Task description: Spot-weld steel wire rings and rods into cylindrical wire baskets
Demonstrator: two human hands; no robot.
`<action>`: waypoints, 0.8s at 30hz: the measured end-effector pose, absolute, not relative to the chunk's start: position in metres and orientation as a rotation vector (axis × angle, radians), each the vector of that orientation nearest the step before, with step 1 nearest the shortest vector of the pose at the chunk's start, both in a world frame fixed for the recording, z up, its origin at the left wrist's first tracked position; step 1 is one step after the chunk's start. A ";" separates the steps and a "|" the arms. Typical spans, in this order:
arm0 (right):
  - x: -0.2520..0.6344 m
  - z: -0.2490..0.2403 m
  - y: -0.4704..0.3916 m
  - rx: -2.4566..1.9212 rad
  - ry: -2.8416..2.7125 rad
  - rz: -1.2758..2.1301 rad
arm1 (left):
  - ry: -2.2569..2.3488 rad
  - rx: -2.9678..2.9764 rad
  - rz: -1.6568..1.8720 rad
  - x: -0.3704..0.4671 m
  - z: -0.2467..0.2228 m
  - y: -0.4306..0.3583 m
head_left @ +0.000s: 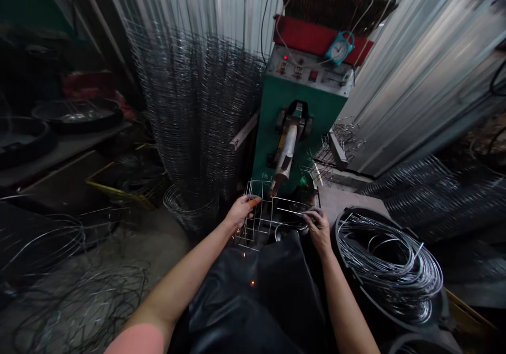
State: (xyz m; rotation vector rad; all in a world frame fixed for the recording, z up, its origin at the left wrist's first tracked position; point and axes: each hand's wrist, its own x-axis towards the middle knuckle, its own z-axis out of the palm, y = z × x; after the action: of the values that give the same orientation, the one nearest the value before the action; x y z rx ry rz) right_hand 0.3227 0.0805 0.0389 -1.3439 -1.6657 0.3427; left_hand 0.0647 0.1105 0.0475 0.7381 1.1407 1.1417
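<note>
My left hand (242, 210) is closed on the left side of a wire frame (255, 227), with something orange around a finger. The frame is an open grid of thin metal wires in front of a green machine (264, 133). At the frame's right, my right hand (316, 221) pinches the end of a thin metal wire (291, 212). The machine's metal arm (285, 156) slopes down, its tip at the wires between my hands. Small orange sparks fall below my left hand, over a black apron (256, 296).
Tall stacks of wire baskets (174, 96) stand left of the machine. At the right, a black tub (340, 238) holds coiled wire (395, 269). Loose wire loops (87, 301) lie on the floor at lower left, near a yellow crate (118, 190). A teal clock (340, 48) hangs on the machine.
</note>
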 end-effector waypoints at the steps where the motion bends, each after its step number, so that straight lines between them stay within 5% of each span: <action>1: 0.316 0.041 0.088 -1.322 -1.707 0.328 | 1.134 0.726 1.142 0.064 0.049 0.110; 24: 0.307 0.035 0.119 -1.313 -1.818 0.322 | 1.124 0.694 1.150 0.060 0.056 0.125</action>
State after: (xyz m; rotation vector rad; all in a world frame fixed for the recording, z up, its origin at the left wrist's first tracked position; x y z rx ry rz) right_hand 0.3066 0.1192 0.0348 -1.3127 -1.8182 0.3216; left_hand 0.0601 0.1248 0.0562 0.6942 1.1237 1.1501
